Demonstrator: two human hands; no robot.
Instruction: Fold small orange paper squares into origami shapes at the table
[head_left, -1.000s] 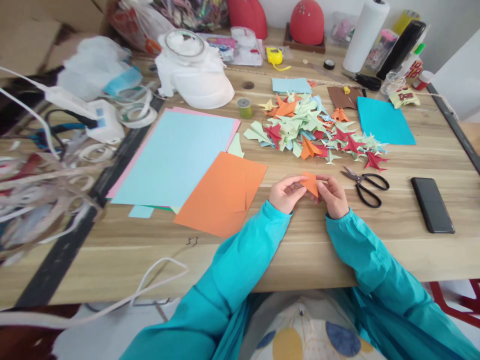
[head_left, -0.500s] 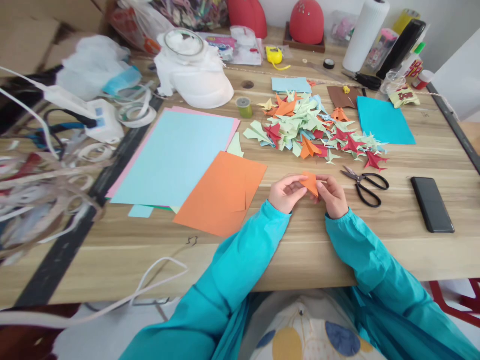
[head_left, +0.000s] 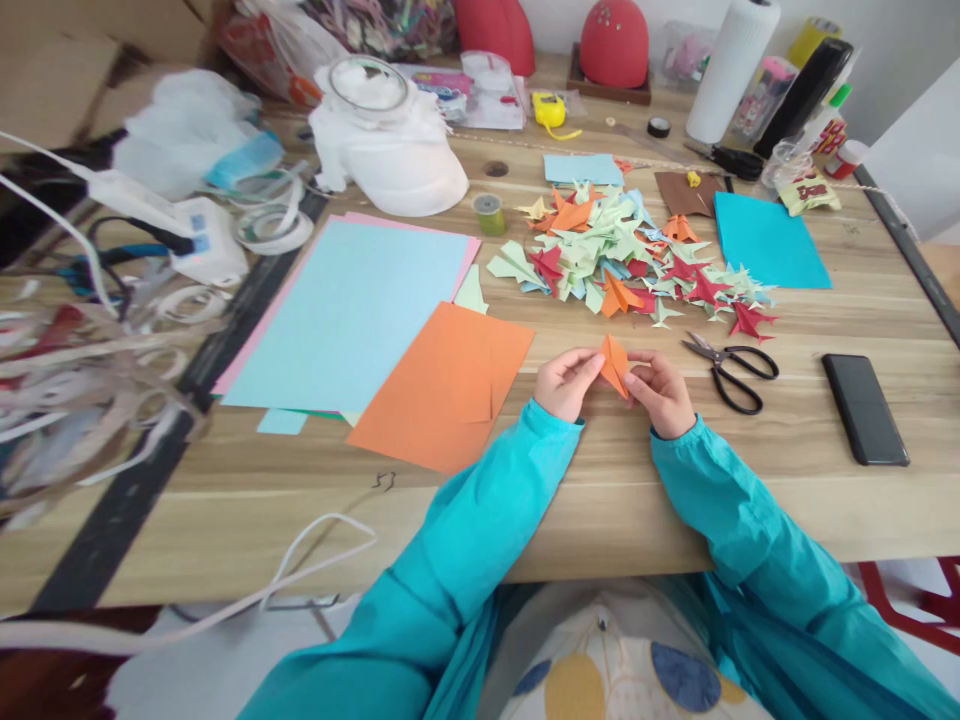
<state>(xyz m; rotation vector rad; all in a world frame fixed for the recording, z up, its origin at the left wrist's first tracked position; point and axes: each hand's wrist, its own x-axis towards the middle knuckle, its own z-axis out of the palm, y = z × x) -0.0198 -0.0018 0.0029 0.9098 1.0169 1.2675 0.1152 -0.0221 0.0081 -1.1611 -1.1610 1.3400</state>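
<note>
A small folded orange paper piece is pinched between both hands just above the wooden table. My left hand grips its left side with thumb and fingers closed. Its right side is held in the closed fingers of my right hand. Behind the hands lies a heap of folded paper shapes in green, red and orange. An orange sheet lies flat to the left of my left hand.
Black scissors and a black phone lie right of my hands. Light blue and pink sheets cover the middle left; a teal sheet lies at the back right. Tape rolls, cables, a paper-towel roll crowd the far edges.
The orange piece has been folded narrower and tipped more upright between my fingers. Both hands stay in the same spot.
</note>
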